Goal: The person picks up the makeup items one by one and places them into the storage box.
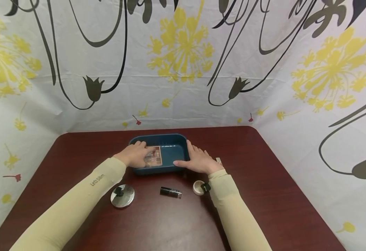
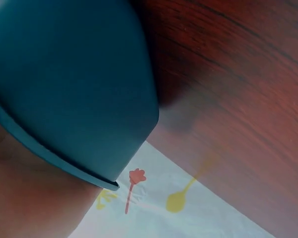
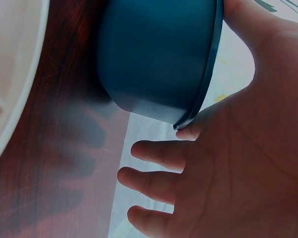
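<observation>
A dark blue rectangular tray (image 1: 161,170) stands on the table between the hands. My left hand (image 1: 134,155) grips its left end, the thumb reaching inside over a makeup palette (image 1: 157,157) that lies in the tray's left part. In the left wrist view the palm sits along the tray's rim (image 2: 54,159). My right hand (image 1: 200,161) holds the right end, thumb at the near side and index finger toward the far corner. From the right wrist, the other fingers (image 3: 149,183) show straight and spread, off the tray.
On the brown table (image 1: 145,226), nearer me, are a round silvery disc (image 1: 126,198), a black tube with a clear end (image 1: 169,192) and a small round white container (image 1: 197,188) by the right wrist. A small pale item (image 1: 218,160) lies beyond that wrist. Patterned white cloth (image 1: 183,108) surrounds the table.
</observation>
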Motion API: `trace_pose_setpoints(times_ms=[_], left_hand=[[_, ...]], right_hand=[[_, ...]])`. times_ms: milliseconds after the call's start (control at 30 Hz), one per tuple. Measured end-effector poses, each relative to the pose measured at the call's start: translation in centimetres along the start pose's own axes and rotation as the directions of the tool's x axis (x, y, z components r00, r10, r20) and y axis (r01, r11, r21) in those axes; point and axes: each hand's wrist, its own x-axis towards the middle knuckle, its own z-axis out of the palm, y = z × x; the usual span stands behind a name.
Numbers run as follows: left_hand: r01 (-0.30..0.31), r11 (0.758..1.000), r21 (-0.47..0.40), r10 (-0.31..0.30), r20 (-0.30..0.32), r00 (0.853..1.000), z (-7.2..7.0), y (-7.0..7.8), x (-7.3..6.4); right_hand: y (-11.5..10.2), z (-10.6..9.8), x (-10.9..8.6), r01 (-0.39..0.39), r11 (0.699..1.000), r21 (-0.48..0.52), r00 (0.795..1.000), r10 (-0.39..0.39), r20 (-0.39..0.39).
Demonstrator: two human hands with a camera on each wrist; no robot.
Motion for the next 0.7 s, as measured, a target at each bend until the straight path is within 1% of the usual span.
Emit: trace_pose_setpoints(times_ms=[200,300,467,700], left_hand=[[0.012,1.000,0.007,-0.012,-0.013,1.000,0.43,-0.07,0.20],[0.008,1.000,0.017,-0.007,-0.018,1.000,0.54,-0.05,0.39],[-0.012,0.999,0.038,0.012,-0.011,1.000,0.30,0.03,0.45],[-0.021,0.999,0.026,0.021,0.010,1.000,-0.11,0.09,0.17]], right_hand=[[-0.05,0.04,0.02,0.000,1.000,-0.004,1.000,0.000,0.002],[-0.05,0.02,0.07,-0.002,1.000,-0.009,1.000,0.002,0.000],[0.05,-0.01,0.14,0.001,1.000,-0.011,1.000,-0.001,-0.008],[0.11,0.00,0.04,0.004,1.000,-0.006,1.000,-0.004,-0.005]])
